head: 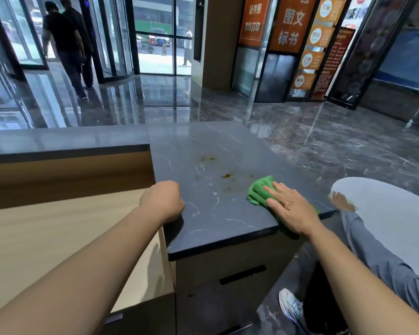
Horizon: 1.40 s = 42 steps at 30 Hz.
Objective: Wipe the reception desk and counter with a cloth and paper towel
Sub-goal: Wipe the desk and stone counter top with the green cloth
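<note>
On the dark marble counter, near its right-hand edge, a green cloth is pressed flat under the right hand, whose fingers are spread wide and laid over the cloth rather than curled round it. The left hand is closed into a loose fist and propped at the counter's left edge; nothing can be seen gripped in it, though its palm side is turned away and cannot be checked. Brownish stains are left on the counter just beyond the cloth, and a fainter patch lies further back toward the counter's far end, so the wiping is judged to be at an early stage, with the soiled middle of the counter not yet reached. The lower wooden desk, left of the counter, is not being touched, and whether it has been cleaned cannot be told. No paper towel is seen anywhere. The rear of the cloth is hidden beneath the palm. To the right of the counter, a seated person's leg and shoe are partly cut off.
</note>
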Each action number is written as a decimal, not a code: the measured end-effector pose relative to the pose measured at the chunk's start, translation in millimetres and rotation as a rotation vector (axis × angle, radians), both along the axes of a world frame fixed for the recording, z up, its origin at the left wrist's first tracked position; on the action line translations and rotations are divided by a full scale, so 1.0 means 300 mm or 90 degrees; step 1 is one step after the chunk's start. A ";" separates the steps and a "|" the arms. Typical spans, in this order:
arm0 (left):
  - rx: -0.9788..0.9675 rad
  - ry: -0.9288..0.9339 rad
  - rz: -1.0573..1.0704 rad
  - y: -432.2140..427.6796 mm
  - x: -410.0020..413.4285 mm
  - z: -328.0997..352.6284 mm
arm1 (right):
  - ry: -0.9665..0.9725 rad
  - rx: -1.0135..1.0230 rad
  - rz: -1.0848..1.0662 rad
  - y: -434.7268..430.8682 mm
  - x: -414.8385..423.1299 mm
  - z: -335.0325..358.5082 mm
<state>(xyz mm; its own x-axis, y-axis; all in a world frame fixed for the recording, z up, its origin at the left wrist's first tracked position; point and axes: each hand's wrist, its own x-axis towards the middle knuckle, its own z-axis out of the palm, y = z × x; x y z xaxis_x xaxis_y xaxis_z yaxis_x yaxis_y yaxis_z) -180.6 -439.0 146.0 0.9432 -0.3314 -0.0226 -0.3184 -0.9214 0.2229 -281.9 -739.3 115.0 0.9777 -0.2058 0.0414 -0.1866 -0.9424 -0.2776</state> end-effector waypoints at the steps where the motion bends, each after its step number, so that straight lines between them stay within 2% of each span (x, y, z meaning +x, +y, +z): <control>1: 0.013 0.019 0.019 -0.020 0.005 0.002 | 0.006 -0.005 -0.022 -0.061 0.015 -0.001; 5: 0.066 0.032 0.067 -0.069 0.015 0.024 | 0.048 -0.036 -0.108 -0.167 0.089 0.004; 9: 0.102 0.024 0.100 -0.113 -0.006 0.014 | 0.070 -0.093 -0.150 -0.038 0.155 0.016; 13: 0.105 0.070 0.162 -0.182 -0.026 -0.007 | 0.042 -0.084 0.002 0.263 0.149 0.006; 15: 0.107 0.094 0.151 -0.185 -0.009 -0.024 | 0.030 -0.093 0.101 0.360 0.106 0.004; 18: 0.083 0.131 0.113 -0.144 0.000 -0.067 | 0.035 -0.078 0.212 0.302 0.066 0.016; 20: 0.043 0.120 0.101 -0.104 -0.014 -0.099 | 0.052 -0.059 0.223 0.184 0.066 0.028; 26: 0.075 0.083 0.049 -0.077 -0.027 -0.087 | 0.083 -0.079 0.015 -0.223 0.207 0.026; 29: 0.103 0.090 0.044 -0.086 -0.031 -0.053 | 0.097 -0.072 -0.053 -0.310 0.320 0.029; 33: 0.142 0.096 0.069 -0.108 -0.016 -0.045 | 0.108 -0.076 -0.116 -0.274 0.369 0.040; 37: 0.227 0.111 0.114 -0.170 -0.018 0.003 | 0.076 -0.085 -0.136 -0.155 0.178 0.007; 42: 0.193 0.171 0.150 -0.196 0.033 -0.001 | 0.075 -0.093 -0.141 -0.090 0.016 -0.014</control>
<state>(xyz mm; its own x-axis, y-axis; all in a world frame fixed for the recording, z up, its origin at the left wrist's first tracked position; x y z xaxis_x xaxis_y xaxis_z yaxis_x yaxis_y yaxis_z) -170.7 -498.0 145.8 0.9396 -0.0496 -0.3386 -0.0607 -0.9979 -0.0220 -277.2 -766.1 110.7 0.9095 -0.4150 -0.0256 -0.4153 -0.9035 -0.1063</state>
